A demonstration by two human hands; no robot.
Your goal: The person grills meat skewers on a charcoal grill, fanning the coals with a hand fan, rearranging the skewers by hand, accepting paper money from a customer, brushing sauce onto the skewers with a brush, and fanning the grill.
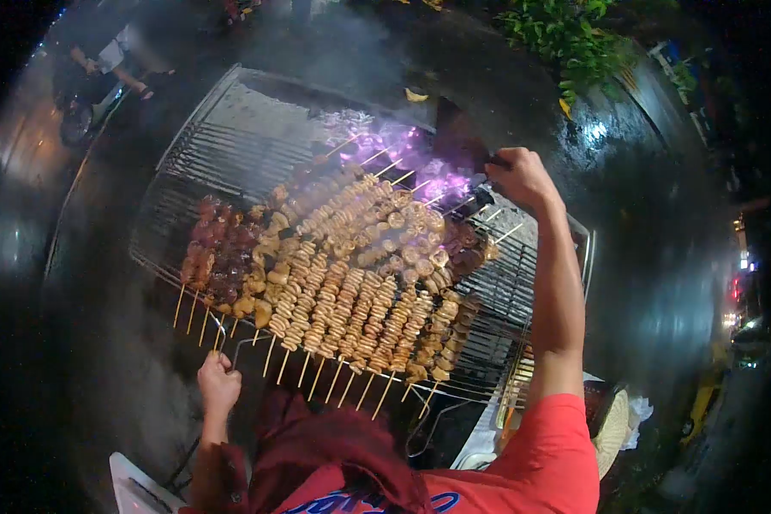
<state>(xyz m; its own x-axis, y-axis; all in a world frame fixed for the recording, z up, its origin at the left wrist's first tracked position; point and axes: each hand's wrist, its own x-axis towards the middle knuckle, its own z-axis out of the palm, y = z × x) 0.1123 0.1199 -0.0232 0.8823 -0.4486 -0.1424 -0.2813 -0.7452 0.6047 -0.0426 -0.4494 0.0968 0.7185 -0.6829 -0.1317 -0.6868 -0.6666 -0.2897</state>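
Note:
My left hand (219,382) is closed at the near left edge of the grill, around the wire handle (238,349) of the grill rack. My right hand (522,176) reaches over the far right side, its fingers wrapped round the edge of a dark flat panel (459,137), shaped like a hand fan, beside the coals. Between my hands, rows of skewers with pale coiled meat (351,317) cover the rack. Dark red meat skewers (223,248) lie at the left. Ringed pieces (403,236) on sticks point toward the glowing coals (394,146).
Smoke rises from the far side of the grill (231,128). A second wire handle (437,420) hangs at the near right. A woven item (611,433) and white plastic (636,420) are by my right elbow. Green leaves (565,38) stand beyond; a person (120,56) is at the far left.

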